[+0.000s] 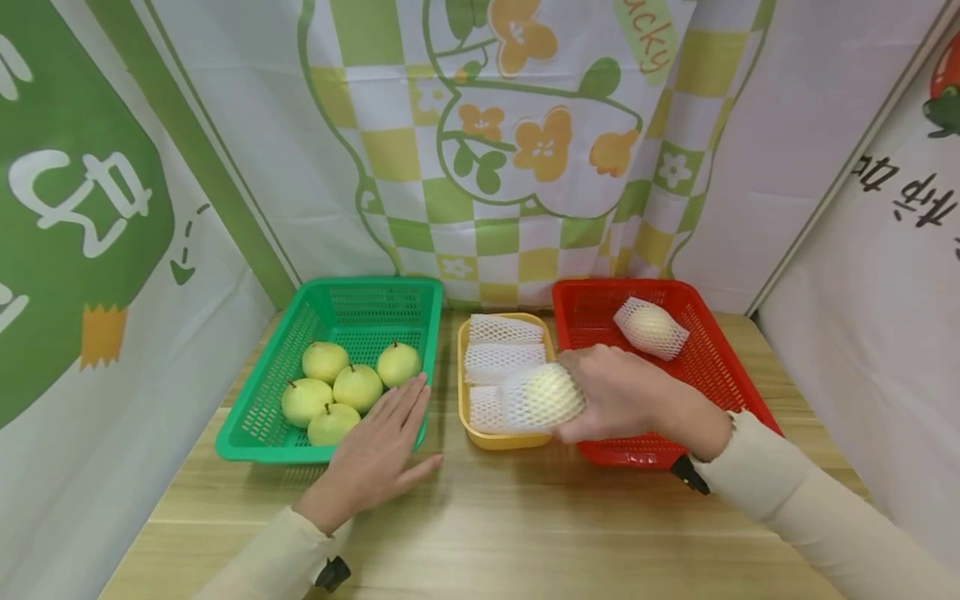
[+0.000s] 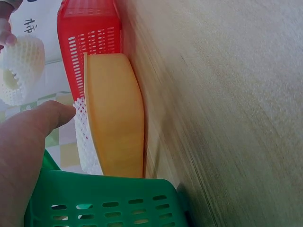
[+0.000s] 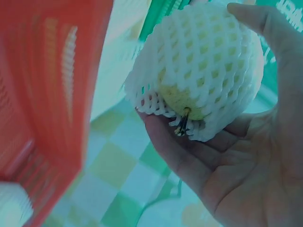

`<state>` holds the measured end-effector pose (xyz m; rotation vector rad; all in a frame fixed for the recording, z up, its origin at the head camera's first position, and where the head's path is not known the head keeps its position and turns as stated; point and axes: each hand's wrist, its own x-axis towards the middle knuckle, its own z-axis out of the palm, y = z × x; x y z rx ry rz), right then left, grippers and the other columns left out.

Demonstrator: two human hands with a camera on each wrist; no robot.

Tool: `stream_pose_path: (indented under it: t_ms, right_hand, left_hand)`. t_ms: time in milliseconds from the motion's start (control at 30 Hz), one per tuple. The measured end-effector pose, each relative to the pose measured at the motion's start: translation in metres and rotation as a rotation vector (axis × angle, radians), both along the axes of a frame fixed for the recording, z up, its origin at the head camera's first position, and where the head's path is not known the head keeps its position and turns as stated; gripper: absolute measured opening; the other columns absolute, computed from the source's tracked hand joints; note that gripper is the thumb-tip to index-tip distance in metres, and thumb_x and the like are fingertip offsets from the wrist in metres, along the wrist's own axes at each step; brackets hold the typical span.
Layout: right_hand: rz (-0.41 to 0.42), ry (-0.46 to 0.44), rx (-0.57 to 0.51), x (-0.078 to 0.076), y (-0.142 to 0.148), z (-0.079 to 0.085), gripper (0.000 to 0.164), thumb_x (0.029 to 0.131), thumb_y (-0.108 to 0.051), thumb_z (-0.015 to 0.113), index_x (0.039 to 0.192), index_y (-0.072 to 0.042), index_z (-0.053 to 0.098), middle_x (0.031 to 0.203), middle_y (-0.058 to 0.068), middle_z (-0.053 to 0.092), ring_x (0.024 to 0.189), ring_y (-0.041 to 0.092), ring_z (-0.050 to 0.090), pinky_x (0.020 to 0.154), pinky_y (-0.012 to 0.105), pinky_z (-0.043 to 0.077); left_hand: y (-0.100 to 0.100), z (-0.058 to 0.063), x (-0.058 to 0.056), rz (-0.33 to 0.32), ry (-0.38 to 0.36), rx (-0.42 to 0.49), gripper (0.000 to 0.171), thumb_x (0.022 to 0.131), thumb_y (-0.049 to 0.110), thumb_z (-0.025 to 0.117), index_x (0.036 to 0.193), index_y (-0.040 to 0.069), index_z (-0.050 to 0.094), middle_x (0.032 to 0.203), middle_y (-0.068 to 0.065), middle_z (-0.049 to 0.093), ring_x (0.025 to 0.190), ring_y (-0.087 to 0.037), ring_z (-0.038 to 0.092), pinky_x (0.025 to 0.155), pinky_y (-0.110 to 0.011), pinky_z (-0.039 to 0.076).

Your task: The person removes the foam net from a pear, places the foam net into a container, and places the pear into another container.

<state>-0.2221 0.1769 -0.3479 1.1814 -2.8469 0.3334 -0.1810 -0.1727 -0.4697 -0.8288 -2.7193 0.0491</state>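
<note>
My right hand [image 1: 618, 392] grips a pear [image 1: 551, 394] wrapped in a white foam net sleeve [image 3: 208, 56], above the gap between the yellow basket and the red basket. In the right wrist view the stem pokes out at one end of the sleeve. My left hand [image 1: 381, 442] reaches over the near right corner of the green basket [image 1: 262, 454], its fingers straight and holding nothing. Several bare yellow-green pears [image 1: 357, 388] lie in that basket beside the fingertips. Flat foam net sleeves [image 1: 504, 360] fill the yellow basket [image 1: 510, 442].
The red basket [image 1: 637, 457] on the right holds one sleeved pear [image 1: 651, 327] near its back. All three baskets stand side by side on a wooden table [image 1: 525, 525]. A printed curtain [image 1: 480, 242] hangs right behind them, with fabric walls on both sides.
</note>
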Motion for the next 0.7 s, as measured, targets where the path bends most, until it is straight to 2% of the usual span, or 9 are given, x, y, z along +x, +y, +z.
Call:
stream_pose_path:
  t_ms: [167,367,500,700]
  right_hand:
    - [-0.003,-0.032,0.029,0.021,-0.020,-0.013,0.048,0.071,-0.046,0.082,0.100,-0.013,0.062,0.080,-0.008,0.062,0.064,0.006,0.055,0.056,0.020,0.047]
    - [0.010,-0.083,0.096,0.040,-0.038,-0.043,0.062,0.072,-0.050,0.083,0.111,-0.007,0.064,0.088,-0.001,0.066,0.069,0.009,0.058,0.059,0.024,0.051]
    - [0.015,-0.110,0.107,0.046,-0.046,-0.065,0.065,0.071,-0.052,0.083,0.112,-0.006,0.063,0.090,0.000,0.066,0.072,0.009,0.058,0.060,0.025,0.051]
    - [0.027,-0.116,0.082,0.048,-0.051,-0.093,0.061,0.071,-0.053,0.084,0.106,-0.007,0.063,0.082,-0.003,0.061,0.068,0.006,0.053,0.056,0.022,0.045]
  left_hand:
    - [0.000,0.000,0.000,0.000,0.002,-0.002,0.094,0.102,0.059,0.058,0.162,-0.007,0.029,0.173,-0.024,0.025,0.161,-0.037,0.029,0.131,-0.049,0.030]
    - [0.000,0.001,-0.001,0.003,0.005,-0.008,0.095,0.101,0.061,0.058,0.163,-0.006,0.029,0.174,-0.023,0.024,0.162,-0.036,0.026,0.132,-0.049,0.029]
    - [0.000,0.000,-0.001,0.002,-0.001,0.003,0.095,0.101,0.059,0.060,0.163,-0.006,0.030,0.174,-0.023,0.025,0.161,-0.037,0.029,0.131,-0.049,0.030]
    - [-0.001,0.001,0.000,0.000,-0.008,0.006,0.095,0.101,0.059,0.059,0.163,-0.006,0.030,0.173,-0.023,0.026,0.161,-0.037,0.030,0.131,-0.050,0.030]
